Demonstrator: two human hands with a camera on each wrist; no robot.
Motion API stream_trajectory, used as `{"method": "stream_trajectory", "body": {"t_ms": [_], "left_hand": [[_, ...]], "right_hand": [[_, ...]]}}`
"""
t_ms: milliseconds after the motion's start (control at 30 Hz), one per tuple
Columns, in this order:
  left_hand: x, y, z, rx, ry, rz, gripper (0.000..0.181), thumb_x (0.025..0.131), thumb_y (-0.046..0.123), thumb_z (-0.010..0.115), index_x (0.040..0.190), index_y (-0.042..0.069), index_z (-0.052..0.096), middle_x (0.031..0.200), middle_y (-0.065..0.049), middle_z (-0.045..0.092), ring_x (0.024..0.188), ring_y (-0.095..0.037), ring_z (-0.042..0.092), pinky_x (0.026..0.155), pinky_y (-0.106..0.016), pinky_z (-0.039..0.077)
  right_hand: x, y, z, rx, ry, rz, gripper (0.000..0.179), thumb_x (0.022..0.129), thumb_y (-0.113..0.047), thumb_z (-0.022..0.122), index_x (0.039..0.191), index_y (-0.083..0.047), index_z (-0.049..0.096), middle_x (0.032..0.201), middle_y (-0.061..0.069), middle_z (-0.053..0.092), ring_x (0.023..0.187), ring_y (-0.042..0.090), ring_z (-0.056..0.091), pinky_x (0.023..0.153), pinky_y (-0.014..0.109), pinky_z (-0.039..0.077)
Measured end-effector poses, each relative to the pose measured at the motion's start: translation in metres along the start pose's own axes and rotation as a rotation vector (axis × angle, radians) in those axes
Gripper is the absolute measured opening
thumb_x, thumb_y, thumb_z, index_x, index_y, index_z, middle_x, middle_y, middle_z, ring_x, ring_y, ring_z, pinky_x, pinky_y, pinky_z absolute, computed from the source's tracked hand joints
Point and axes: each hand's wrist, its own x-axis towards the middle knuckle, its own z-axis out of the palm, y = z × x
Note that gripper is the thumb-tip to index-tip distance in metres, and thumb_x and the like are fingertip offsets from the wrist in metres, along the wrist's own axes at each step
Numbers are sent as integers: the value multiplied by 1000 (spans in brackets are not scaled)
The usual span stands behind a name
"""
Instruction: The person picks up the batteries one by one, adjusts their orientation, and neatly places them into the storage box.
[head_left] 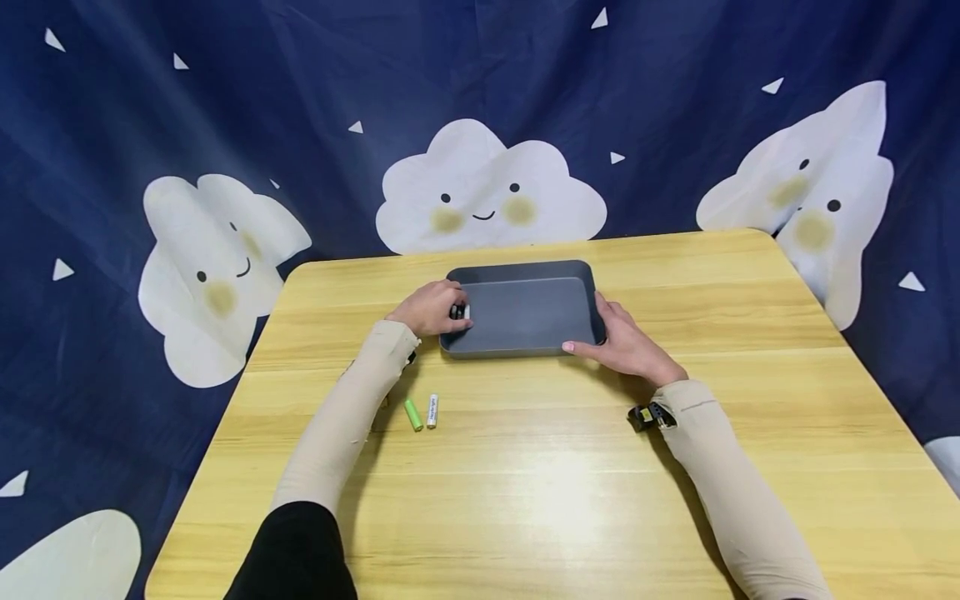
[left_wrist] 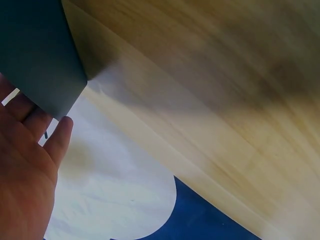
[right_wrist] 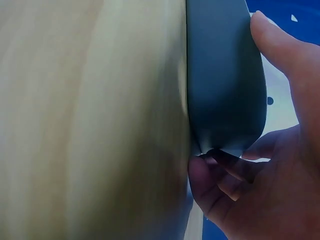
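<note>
A shallow dark grey rectangular tray [head_left: 528, 312] lies toward the back of the table. My left hand [head_left: 431, 308] reaches over its left end, pinching a small black-and-white piece [head_left: 460, 312] between thumb and fingers, just inside the rim; I cannot tell its kind. In the left wrist view, the tray's outer wall [left_wrist: 42, 55] hides most of those fingers. On the tray's right end, my right hand [head_left: 626, 342] grips the near corner and side, thumb at the front edge. From the right wrist, fingers curl around the tray's corner [right_wrist: 227, 75].
Left of the table's middle lie a green battery [head_left: 414, 415] and a white battery [head_left: 432, 412], side by side. Close to the left sleeve, a small thing is partly hidden. The light wooden table [head_left: 540, 467] ends at a dark blue cloud-patterned cloth [head_left: 315, 108].
</note>
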Motion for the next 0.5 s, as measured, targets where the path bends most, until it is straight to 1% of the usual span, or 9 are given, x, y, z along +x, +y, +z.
{"method": "stream_trajectory", "body": {"t_ms": [167,333,433,500], "left_hand": [[-2,2,-3,14,8,9,42,94,42,74,117,7,74,121,-10,71,112,-27,67,103,-42,52],[-3,4,-4,30,19,29,41,93,42,74,115,7,75,118,-10,71,107,-27,67,100,-43,53],[-3,4,-4,29,24,27,42,93,42,74,116,7,74,116,-10,71,104,-27,67,98,-43,53],[-3,3,-3,26,27,24,44,93,42,73,119,7,73,117,-10,70,104,-28,67,98,-44,53]], "right_hand": [[1,-2,0,12,-3,-6,124,88,-64,72,165,-3,-5,169,31,14,157,47,18,124,65,24],[1,-2,0,32,2,-12,123,88,-63,72,165,-5,-5,169,31,16,157,46,18,123,65,25],[1,-2,1,35,4,-11,123,88,-63,72,165,-6,-5,168,31,16,157,46,18,123,65,25],[1,-2,1,37,4,-11,123,88,-64,72,166,-6,-5,168,31,17,157,46,19,123,66,25]]}}
